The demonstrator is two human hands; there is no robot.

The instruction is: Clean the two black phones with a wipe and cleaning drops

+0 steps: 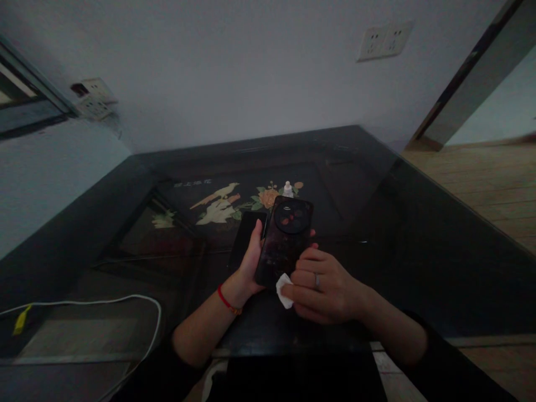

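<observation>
In my left hand (250,262) is a dark smartphone (281,245), its back with a large round camera ring turned up toward me. A red string bracelet circles that wrist. My right hand (322,285), with a ring on one finger, pinches a small white tissue (285,291) at the phone's lower right corner. Beneath and left of my left thumb, a second flat black object (247,237), which looks like another phone, lies on the table. Just beyond the held phone stands a small white bottle (287,189), its lower part hidden.
The dark glossy table (377,223) carries a bird-and-flower picture (221,204) and touches the wall at its far edge. A white cable (138,297) with a yellow tag (22,320) runs across the left front. Wall sockets (385,41) are at the upper right.
</observation>
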